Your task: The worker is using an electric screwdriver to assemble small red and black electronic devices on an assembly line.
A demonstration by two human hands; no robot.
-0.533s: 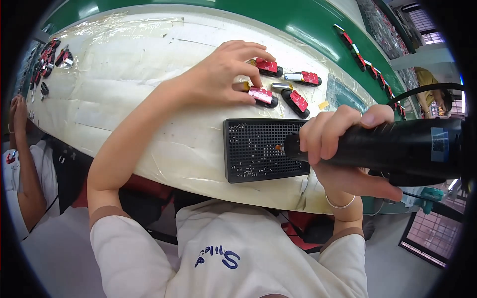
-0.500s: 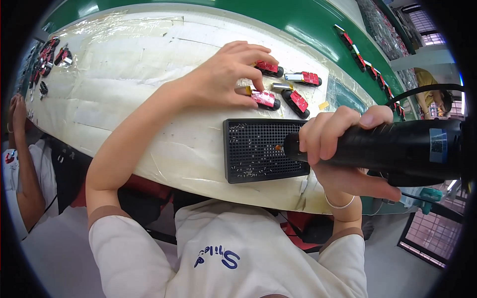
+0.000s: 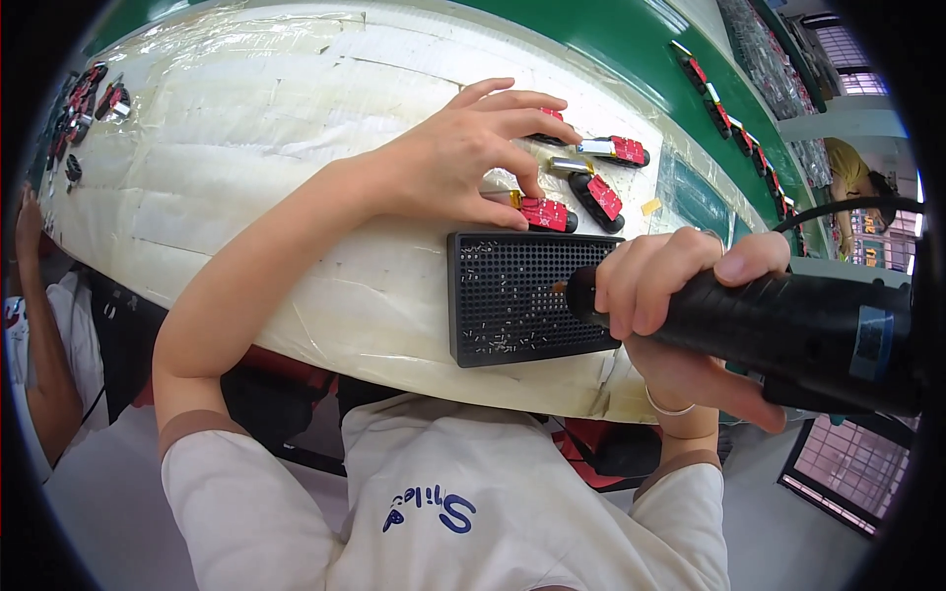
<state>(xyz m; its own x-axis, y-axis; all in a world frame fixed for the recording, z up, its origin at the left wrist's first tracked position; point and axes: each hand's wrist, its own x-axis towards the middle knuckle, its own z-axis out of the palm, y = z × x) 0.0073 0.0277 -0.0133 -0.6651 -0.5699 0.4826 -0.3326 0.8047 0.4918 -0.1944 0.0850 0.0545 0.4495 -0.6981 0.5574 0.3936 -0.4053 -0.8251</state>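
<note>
The taped table (image 3: 246, 177) carries a black tray (image 3: 512, 310) at its near edge. Right of the tray, the right hand (image 3: 680, 325) is clenched round a black driver (image 3: 788, 330). Just beyond the tray, the left hand (image 3: 463, 158), fingers spread, presses a red part (image 3: 545, 213).

A black tray (image 3: 527, 307) patterned with a fine grid of holes holds tiny silver specks, possibly screws. The power tool (image 3: 788, 330) is black with a blue band. Small parts (image 3: 548, 213) are red and black, some with silver ends. The counter (image 3: 256, 148) is cream-white under glossy tape, edged in green.
</note>
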